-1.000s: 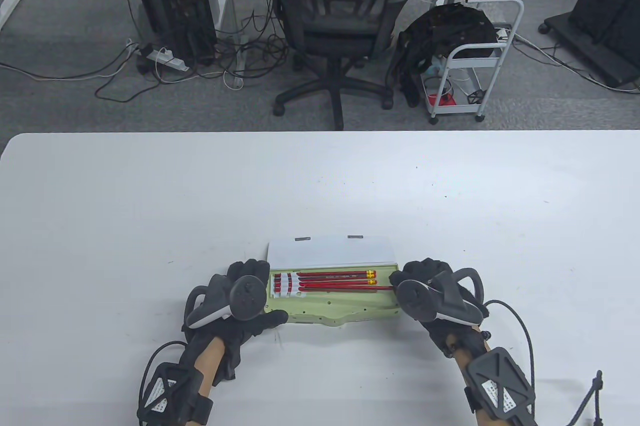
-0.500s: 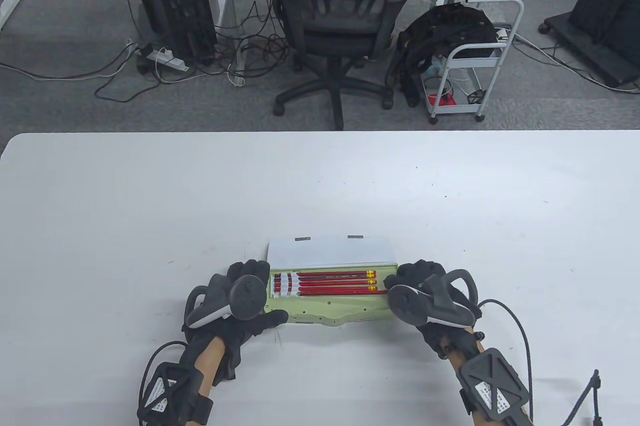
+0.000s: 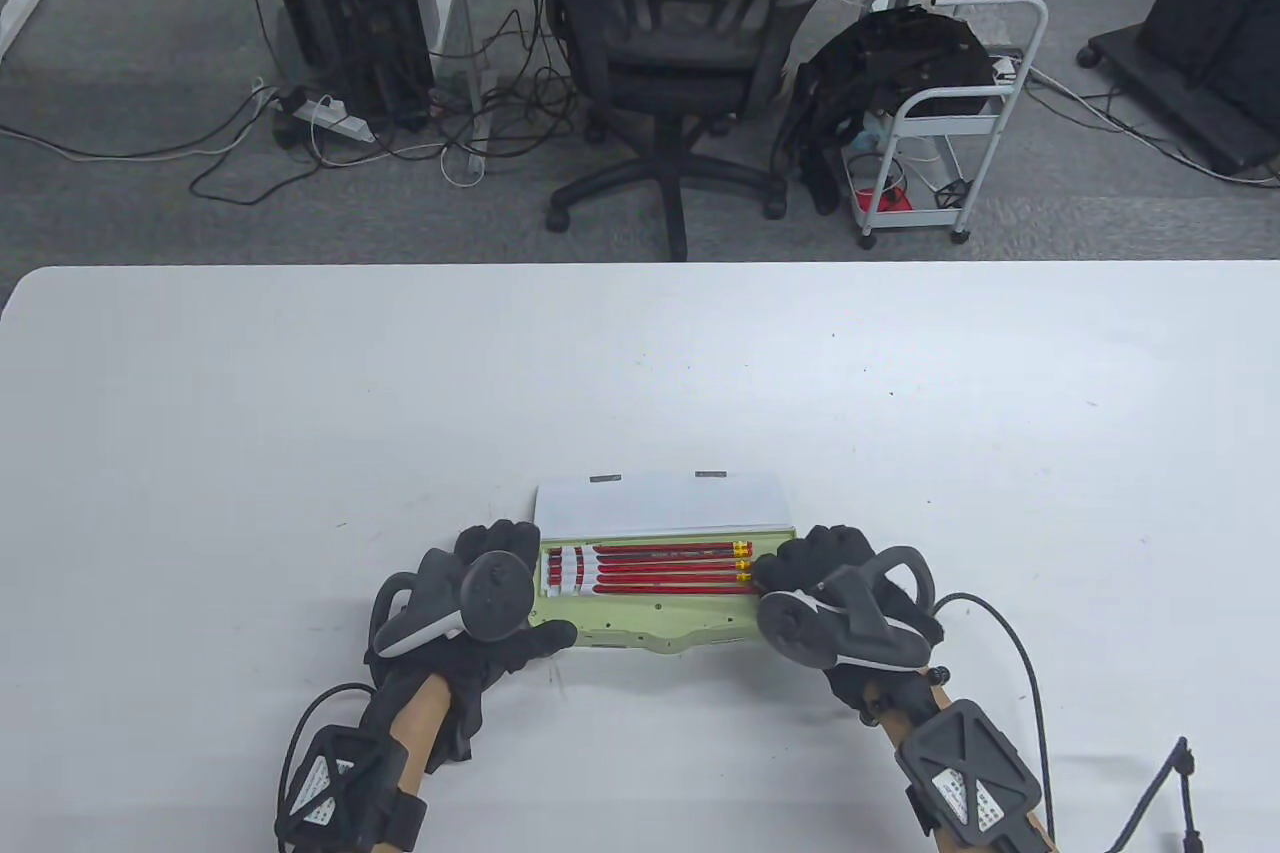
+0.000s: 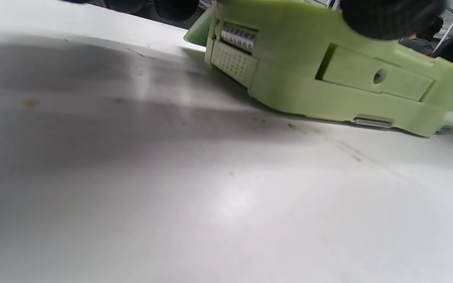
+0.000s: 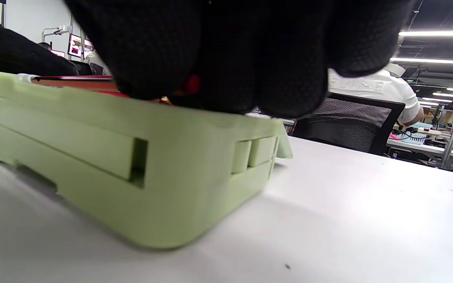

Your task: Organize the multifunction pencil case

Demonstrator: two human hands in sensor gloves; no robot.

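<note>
A: Where is the case?

B: The pale green plastic pencil case lies flat on the white surface, near its front edge, with the white-lined lid open and tilted away from the person. Four red wooden pencils lie side by side in the tray, lengthwise. Their brass-coloured ends point right; their left ends sit in a red and white holder.

A: What is the left hand doing?

B: The left hand holds the case's left end. Its fingers are curled over the far corner and its thumb lies along the front wall. The left wrist view shows a gloved fingertip resting on the case's top edge.

A: And the right hand?

B: The right hand sits at the case's right end, fingers curled down onto the rim. The right wrist view shows the gloved fingers closed on the red end of a pencil just above the tray.
</note>
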